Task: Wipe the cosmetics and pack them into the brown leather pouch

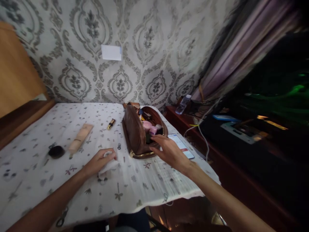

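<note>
My left hand [102, 160] is closed around a crumpled white tissue [108, 164] over the patterned cloth. At the front right rim of an open brown bag [134, 129], my right hand [166, 149] has its fingers apart, with the fingertips at the opening and nothing visible between them. Inside the bag lie a pink round item [146, 125], a small pink jar [153, 130] and other small items. Left of the bag are a black and gold tube [111, 124], a beige tube [80, 138] and a round black case [56, 151].
A phone [180, 145] lies right of the bag, partly behind my right hand. Beyond it are a clear bottle [183, 104] and a white cable [206, 141] on a dark red surface. A wooden piece of furniture [19, 71] stands at the left.
</note>
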A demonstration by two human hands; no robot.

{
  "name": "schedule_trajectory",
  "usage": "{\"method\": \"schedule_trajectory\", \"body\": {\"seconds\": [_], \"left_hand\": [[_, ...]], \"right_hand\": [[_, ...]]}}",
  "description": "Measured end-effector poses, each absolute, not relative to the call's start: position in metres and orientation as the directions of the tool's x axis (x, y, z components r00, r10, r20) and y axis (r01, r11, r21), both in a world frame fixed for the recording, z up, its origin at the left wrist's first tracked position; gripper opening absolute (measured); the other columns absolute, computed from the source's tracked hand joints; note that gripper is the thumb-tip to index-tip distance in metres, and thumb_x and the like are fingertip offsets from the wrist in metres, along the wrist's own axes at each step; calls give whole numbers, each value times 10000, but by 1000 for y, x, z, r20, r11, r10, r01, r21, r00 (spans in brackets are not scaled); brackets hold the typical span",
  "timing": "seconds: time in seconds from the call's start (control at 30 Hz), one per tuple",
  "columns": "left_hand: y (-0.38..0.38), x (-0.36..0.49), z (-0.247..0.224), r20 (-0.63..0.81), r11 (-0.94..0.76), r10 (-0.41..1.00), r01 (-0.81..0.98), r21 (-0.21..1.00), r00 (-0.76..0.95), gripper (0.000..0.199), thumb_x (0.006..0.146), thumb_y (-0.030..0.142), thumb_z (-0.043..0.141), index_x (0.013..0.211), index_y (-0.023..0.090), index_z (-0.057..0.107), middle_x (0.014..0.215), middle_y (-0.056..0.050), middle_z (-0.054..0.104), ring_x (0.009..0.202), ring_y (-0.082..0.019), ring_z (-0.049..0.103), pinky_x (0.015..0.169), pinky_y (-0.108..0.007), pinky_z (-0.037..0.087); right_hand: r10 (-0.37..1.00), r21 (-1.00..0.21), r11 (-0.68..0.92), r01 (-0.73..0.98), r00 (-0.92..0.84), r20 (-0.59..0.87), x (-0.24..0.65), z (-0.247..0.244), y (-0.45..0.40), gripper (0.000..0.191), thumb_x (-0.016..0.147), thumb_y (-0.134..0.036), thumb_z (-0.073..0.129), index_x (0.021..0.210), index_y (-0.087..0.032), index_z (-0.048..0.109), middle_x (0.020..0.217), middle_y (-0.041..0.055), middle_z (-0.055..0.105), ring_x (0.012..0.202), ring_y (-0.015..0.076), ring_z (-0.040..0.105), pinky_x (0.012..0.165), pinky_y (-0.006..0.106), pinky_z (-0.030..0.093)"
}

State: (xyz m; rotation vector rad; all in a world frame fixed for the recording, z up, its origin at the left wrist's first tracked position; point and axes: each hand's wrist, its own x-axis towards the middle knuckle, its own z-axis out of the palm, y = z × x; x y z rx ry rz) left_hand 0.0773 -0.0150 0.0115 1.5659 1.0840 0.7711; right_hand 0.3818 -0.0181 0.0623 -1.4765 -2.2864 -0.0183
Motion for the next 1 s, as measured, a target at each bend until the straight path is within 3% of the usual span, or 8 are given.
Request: {"method": "schedule_trajectory", "body": {"seconds": [0.13,0.2,0.37,0.47,0.57,0.8,0.93,1.0], "left_hand": [[-13,77,7,-2,-92,915,214,972,403,412,829,553,625,738,154,672,656,-15,580,577,-129,474,510,-202,338],[-12,75,3,-6,-89,911,210,974,412,426,833,566,628,752,150,663,605,10,514,509,-102,389,459,-207,266],[-13,69,-3,-19,-94,901,236,967,434,475,880,616,570,835,149,643,578,50,412,461,-79,298,422,-214,194],[-12,66,-1,34,-144,917,249,958,397,470,882,617,563,830,154,622,597,50,414,490,-81,316,442,-211,208],[-10,62,5,91,-189,940,276,942,330,402,890,557,554,821,163,597,618,49,420,525,-89,346,475,-210,252],[-1,21,32,224,-229,972,473,851,68,362,869,533,474,870,190,586,741,2,562,646,-149,497,550,-230,379],[-7,-28,43,325,-124,938,760,638,-120,400,882,522,392,963,186,594,865,-44,671,791,-206,591,726,-284,458],[-11,-57,35,369,-62,922,894,443,-119,408,911,482,338,1001,188,607,1022,-87,690,914,-250,614,829,-344,467]], "right_hand": [[730,-128,478,869,-312,608,377,57,-26,233,915,-277,620,1109,-185,711,1116,138,730,1019,296,704,870,455,584],[637,-118,498,859,-270,722,367,59,-32,219,927,-302,623,1101,-203,710,1108,131,724,1012,289,692,868,450,578],[548,-224,719,658,-338,765,322,50,-50,126,943,-209,615,1033,-213,703,879,61,728,802,202,686,734,333,564],[590,-355,784,510,-432,682,290,27,-51,142,948,-157,580,923,-196,715,726,27,706,651,161,646,618,271,519],[688,-534,725,435,-482,542,263,3,-42,183,925,-155,564,912,-188,744,762,40,736,635,154,647,611,258,507],[885,-897,281,341,-453,105,197,-18,-17,161,802,-152,628,882,-183,765,664,-18,669,603,123,586,610,229,460],[892,-988,-43,147,-440,-104,164,-26,-8,156,790,-149,631,899,-182,737,602,-52,586,527,105,551,527,206,442],[891,-992,-71,102,-441,-109,156,-32,-5,159,788,-146,639,910,-185,733,595,-59,570,519,104,552,525,203,450]]}}
